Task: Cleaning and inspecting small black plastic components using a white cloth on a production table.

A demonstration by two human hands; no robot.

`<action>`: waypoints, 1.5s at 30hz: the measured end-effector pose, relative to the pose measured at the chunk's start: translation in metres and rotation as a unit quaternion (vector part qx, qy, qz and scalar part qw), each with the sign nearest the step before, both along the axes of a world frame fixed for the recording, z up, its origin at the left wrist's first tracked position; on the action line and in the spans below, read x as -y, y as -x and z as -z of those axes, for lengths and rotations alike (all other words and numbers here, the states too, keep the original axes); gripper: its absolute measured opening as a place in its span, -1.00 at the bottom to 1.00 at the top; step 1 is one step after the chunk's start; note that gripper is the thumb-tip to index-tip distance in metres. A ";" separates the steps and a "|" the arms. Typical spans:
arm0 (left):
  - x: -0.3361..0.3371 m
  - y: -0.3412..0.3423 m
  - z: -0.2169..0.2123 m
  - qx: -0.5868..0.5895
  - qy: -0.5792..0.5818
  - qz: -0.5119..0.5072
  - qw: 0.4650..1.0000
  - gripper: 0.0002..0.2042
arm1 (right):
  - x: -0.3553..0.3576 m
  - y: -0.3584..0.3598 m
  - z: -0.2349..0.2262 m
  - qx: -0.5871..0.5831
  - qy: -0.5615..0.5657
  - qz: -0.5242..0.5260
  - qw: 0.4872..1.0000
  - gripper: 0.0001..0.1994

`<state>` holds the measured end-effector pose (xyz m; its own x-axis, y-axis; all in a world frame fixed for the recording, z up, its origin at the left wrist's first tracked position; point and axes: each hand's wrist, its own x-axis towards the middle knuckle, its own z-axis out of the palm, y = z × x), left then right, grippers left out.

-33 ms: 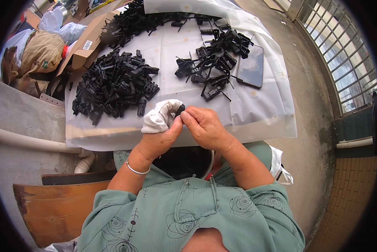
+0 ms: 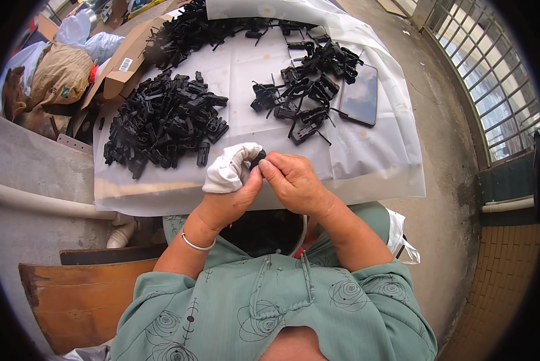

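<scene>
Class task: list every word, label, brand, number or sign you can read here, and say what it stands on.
No text is readable.
White label on the cardboard box: print too small.
Green print on the brown bag: too blurred.
Held black piece: no legible marking.
Phone: no readable text.

One small black part [image 2: 257,159], mostly hidden from view, between the two hands [image 2: 294,183].

On my right I see a dark-screened rectangular phone [image 2: 359,99] lying on the white-sheeted worktop [image 2: 366,159], and beyond it a barred metal window [image 2: 488,75]. On my left are a bulging tan sack [image 2: 60,71], a cream plastic pipe [image 2: 41,201] and an orange-brown wooden board [image 2: 89,301].
</scene>
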<state>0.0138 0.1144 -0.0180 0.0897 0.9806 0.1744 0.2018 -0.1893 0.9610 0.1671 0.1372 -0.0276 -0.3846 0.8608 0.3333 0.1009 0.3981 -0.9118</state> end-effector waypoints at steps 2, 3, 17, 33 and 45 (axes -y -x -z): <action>-0.001 0.001 0.002 -0.098 -0.077 -0.008 0.992 -0.77 | 0.000 0.001 0.000 -0.002 0.012 0.005 1.000 -0.79; -0.003 0.002 0.001 -0.165 -0.162 -0.015 0.973 -0.78 | 0.001 0.003 0.000 -0.004 0.023 0.011 1.000 -0.78; -0.005 0.019 -0.017 0.206 0.094 0.024 0.974 -0.80 | -0.004 -0.008 0.004 0.089 -0.068 0.004 0.994 -0.89; 0.001 0.005 -0.015 0.051 0.094 0.060 0.992 -0.66 | -0.009 -0.017 0.000 0.021 -0.119 -0.009 0.993 -0.90; 0.004 0.002 -0.009 0.049 0.098 0.098 0.989 -0.69 | -0.004 -0.015 -0.002 0.004 -0.067 -0.019 0.998 -0.89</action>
<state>0.0114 0.1107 -0.0089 0.2735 0.9619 -0.0006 0.0831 -0.0230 0.9963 0.1820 0.1412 -0.0260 -0.4196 0.7929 0.4418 0.0904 0.5208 -0.8489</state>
